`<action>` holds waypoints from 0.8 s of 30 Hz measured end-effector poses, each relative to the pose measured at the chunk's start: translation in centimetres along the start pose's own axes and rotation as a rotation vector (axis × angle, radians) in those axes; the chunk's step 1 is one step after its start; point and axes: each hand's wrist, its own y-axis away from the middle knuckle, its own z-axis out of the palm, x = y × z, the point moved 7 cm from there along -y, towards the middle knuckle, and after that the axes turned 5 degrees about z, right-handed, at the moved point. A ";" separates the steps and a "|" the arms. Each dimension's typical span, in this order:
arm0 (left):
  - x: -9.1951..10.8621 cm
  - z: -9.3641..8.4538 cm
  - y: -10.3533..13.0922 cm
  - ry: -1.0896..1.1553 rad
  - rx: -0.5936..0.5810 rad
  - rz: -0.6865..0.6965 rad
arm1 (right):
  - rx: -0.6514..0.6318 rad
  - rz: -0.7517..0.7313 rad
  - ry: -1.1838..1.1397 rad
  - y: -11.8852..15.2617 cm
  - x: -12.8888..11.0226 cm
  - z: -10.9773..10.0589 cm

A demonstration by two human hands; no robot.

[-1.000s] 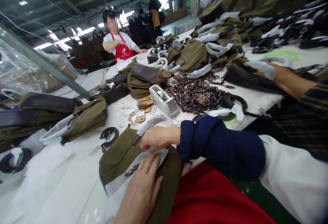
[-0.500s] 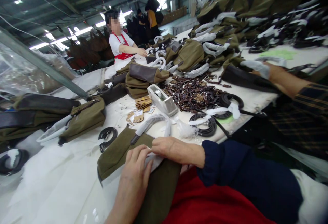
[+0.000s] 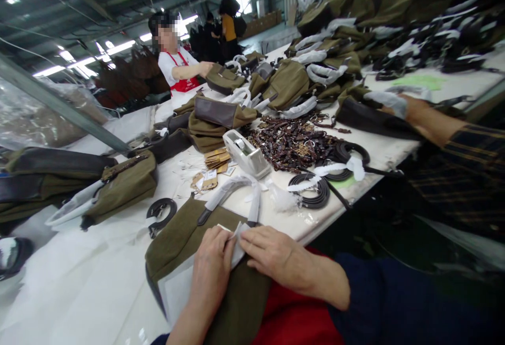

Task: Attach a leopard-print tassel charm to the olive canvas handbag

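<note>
An olive canvas bag [image 3: 175,234] lies in front of me, with a white sheet of thin paper [image 3: 175,290] across it. My left hand [image 3: 213,261] is closed, pinching the paper near the bag's opening. Close beside it, my right hand [image 3: 278,255] has its fingers pressed together on the same paper, whose raised edge shows between both hands. The bag's handle [image 3: 232,182], wrapped in white, arches beyond my fingers and ends in dark leather tabs. What lies beneath my fingers is hidden.
A white tape dispenser [image 3: 246,153] stands beside cardboard tags [image 3: 216,158] and a heap of brown braided straps [image 3: 290,142]. Coiled black straps [image 3: 311,192] lie to the right. Olive bags [image 3: 290,84] are piled behind. A co-worker's hand [image 3: 420,111] holds a bag at right; another person [image 3: 177,69] stands across.
My right hand has shifted down and right, and the paper's edge now stands up between my hands. Across the table, the other person now has an olive bag at hand.
</note>
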 end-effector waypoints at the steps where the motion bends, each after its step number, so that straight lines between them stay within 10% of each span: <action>1: -0.1 0.0 0.0 0.004 0.003 -0.007 | -0.006 -0.005 -0.003 0.2 -0.1 0.2; 24: 1.4 0.4 1.1 -0.012 0.115 0.216 | -0.040 -0.010 0.186 0.2 0.1 0.6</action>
